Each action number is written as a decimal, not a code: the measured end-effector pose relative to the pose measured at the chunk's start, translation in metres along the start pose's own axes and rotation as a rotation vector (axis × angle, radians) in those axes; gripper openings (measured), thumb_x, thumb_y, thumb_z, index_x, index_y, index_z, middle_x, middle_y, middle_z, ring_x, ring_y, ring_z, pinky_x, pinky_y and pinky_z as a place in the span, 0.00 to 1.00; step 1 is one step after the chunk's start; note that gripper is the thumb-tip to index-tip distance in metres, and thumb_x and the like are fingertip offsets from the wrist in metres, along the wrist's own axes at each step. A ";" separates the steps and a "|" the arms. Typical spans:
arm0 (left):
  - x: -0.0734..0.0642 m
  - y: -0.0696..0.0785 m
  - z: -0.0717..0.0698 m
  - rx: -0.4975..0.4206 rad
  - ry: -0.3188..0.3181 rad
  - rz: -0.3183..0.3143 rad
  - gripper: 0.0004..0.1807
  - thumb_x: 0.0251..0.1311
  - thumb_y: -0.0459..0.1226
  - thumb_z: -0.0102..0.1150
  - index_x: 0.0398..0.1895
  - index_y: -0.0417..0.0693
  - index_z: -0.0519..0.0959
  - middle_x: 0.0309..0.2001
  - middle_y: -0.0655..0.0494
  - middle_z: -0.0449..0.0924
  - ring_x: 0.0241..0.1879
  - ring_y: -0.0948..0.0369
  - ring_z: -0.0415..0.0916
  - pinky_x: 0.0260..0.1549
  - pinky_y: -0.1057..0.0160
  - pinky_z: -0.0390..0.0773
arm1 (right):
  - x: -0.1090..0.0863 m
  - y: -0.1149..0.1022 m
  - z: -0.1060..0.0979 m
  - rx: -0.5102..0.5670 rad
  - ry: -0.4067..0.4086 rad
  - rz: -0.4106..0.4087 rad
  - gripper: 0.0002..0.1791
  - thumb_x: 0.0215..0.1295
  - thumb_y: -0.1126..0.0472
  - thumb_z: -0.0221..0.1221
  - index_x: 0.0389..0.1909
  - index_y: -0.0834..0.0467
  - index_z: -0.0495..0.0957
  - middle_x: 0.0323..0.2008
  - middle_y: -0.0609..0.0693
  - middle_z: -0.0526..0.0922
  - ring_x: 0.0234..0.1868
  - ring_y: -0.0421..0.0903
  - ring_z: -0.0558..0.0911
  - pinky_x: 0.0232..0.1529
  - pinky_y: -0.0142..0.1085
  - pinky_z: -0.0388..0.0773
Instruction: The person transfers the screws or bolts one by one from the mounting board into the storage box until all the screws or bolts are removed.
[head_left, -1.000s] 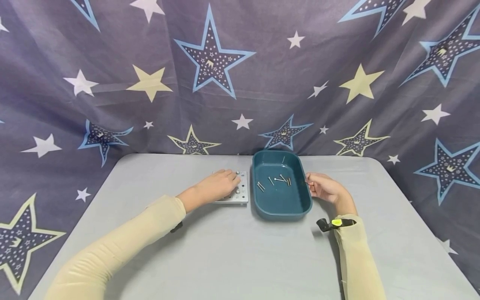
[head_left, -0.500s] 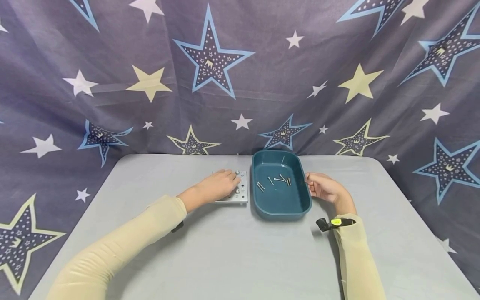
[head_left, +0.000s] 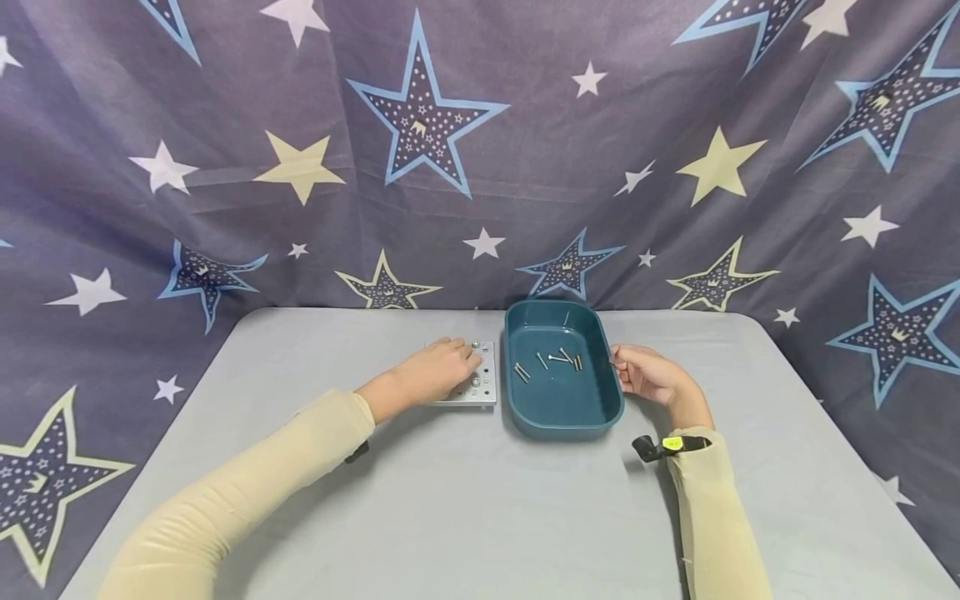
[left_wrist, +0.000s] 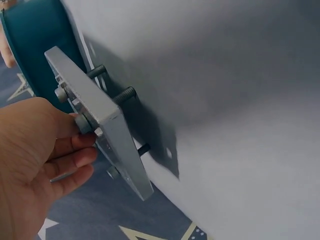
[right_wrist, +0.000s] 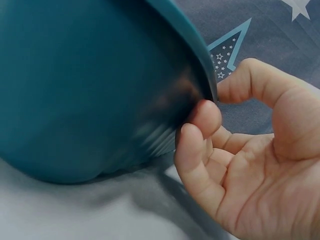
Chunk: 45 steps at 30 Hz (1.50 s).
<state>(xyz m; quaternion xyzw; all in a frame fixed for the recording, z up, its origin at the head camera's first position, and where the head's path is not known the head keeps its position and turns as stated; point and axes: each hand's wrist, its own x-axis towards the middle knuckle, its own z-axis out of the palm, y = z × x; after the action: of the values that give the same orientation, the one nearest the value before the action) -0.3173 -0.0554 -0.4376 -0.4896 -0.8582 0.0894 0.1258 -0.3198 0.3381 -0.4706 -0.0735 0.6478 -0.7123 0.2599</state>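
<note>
My left hand (head_left: 433,372) lies over a silver metal plate (head_left: 487,390) with rows of holes, on the table just left of a teal plastic bin (head_left: 562,421). In the left wrist view, thumb and fingers pinch the head of a bolt (left_wrist: 83,123) seated in the plate (left_wrist: 122,155). Several bolts pass through the plate, and their threaded shanks (left_wrist: 126,95) stick out of its underside. At the bin's right side, my right hand (head_left: 651,375) grips the rim between thumb and fingers. The right wrist view has its fingertips against the bin's wall (right_wrist: 90,90).
Several loose bolts (head_left: 558,359) lie scattered inside the bin. All of this stands toward the far edge of a grey-covered table (head_left: 480,508). A dark curtain (head_left: 525,208) with a star print hangs behind it. A black strap (head_left: 690,444) circles my right wrist.
</note>
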 end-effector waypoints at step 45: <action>0.007 0.005 -0.009 0.053 -0.039 -0.044 0.11 0.64 0.37 0.63 0.46 0.40 0.81 0.45 0.46 0.87 0.44 0.51 0.84 0.47 0.54 0.83 | -0.001 0.002 0.000 -0.006 0.009 -0.002 0.18 0.71 0.70 0.40 0.32 0.51 0.77 0.25 0.40 0.82 0.28 0.36 0.80 0.34 0.30 0.80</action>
<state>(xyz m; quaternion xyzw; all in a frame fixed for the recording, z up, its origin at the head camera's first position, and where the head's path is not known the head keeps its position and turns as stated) -0.3140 -0.0467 -0.4293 -0.4651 -0.8684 0.1190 0.1241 -0.3187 0.3385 -0.4721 -0.0718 0.6512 -0.7108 0.2560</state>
